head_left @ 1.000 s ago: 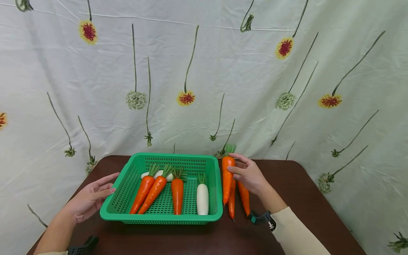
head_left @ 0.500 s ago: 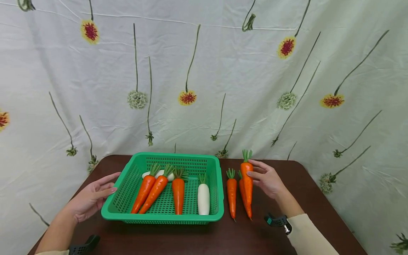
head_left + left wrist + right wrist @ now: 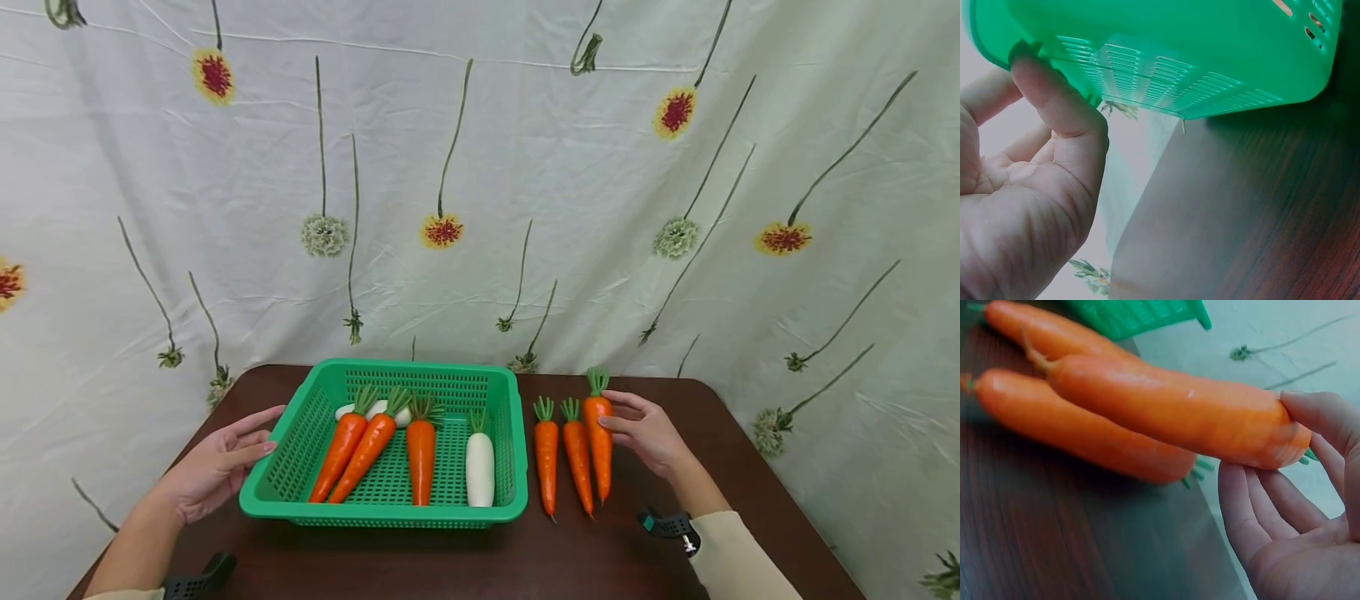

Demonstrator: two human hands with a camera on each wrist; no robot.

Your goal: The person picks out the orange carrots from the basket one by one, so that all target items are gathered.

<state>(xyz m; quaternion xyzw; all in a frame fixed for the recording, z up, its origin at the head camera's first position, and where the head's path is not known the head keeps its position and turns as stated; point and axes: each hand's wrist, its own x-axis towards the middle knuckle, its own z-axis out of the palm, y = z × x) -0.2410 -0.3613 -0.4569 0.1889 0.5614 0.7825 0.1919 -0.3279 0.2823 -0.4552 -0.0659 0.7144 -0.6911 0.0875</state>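
Note:
My right hand (image 3: 648, 433) pinches an orange carrot (image 3: 597, 433) near its green top, between thumb and fingers. In the right wrist view, the thumb lies on one side of this carrot (image 3: 1172, 403) and the fingertips on the other. Left of it, two more carrots, one nearer (image 3: 577, 454) and one farther left (image 3: 546, 458), lie side by side on the table. My left hand (image 3: 217, 467) touches the left rim of a green plastic basket (image 3: 382, 510). Its thumb (image 3: 1054, 94) reaches the rim in the left wrist view, with the other fingers loosely extended.
In the basket lie several carrots (image 3: 420, 458) and a white radish (image 3: 479, 467). More white radish (image 3: 375, 408) shows partly hidden behind the carrot tops. The dark brown table (image 3: 390, 562) ends at a pale flower-printed cloth (image 3: 562, 183).
My right hand has carried its carrot rightward, away from the basket's right side, and lowered it beside the two carrots on the table. The left hand stays at the basket.

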